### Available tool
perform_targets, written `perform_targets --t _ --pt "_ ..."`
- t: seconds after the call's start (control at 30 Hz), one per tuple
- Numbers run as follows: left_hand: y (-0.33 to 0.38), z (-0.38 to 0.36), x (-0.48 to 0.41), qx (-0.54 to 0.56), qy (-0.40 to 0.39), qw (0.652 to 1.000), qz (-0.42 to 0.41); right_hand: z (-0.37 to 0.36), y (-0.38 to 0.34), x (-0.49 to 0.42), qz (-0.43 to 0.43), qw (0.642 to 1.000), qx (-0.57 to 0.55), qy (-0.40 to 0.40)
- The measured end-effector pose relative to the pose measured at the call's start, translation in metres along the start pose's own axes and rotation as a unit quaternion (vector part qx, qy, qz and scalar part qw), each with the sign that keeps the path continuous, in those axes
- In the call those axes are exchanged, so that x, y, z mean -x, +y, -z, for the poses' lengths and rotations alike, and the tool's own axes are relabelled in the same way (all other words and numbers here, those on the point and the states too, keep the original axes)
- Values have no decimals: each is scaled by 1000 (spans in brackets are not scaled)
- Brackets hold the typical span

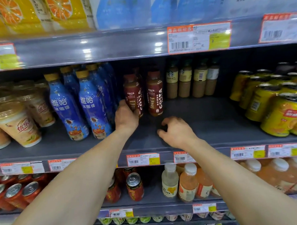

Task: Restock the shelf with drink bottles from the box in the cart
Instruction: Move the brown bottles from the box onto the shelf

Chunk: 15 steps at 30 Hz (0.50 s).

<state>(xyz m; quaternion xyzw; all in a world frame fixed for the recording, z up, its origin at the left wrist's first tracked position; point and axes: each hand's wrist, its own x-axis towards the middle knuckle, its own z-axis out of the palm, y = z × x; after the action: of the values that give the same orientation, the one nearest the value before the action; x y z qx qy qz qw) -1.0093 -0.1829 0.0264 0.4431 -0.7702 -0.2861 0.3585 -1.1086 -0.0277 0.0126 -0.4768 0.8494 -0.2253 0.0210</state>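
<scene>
On the shelf point(213, 119): my left hand point(126, 117) grips a Costa bottle point(134, 94), seating it; my right hand point(178, 131) is loosely curled, empty. Next I'd square it, then let go.

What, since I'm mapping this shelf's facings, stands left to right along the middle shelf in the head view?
Milk tea cups → blue coffee bottles → Costa bottles → Starbucks bottles → yellow cans.

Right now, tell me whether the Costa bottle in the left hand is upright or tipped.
Upright: the Costa bottle stands cap up, parallel to the second Costa bottle, while the left hand grips its lower body.
</scene>
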Motion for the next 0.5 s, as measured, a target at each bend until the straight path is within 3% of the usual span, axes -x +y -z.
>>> perform_targets --t 0.5 --pt "-10 -2 -5 21 -47 999 -7 -4 1 2 2 1000 -8 15"
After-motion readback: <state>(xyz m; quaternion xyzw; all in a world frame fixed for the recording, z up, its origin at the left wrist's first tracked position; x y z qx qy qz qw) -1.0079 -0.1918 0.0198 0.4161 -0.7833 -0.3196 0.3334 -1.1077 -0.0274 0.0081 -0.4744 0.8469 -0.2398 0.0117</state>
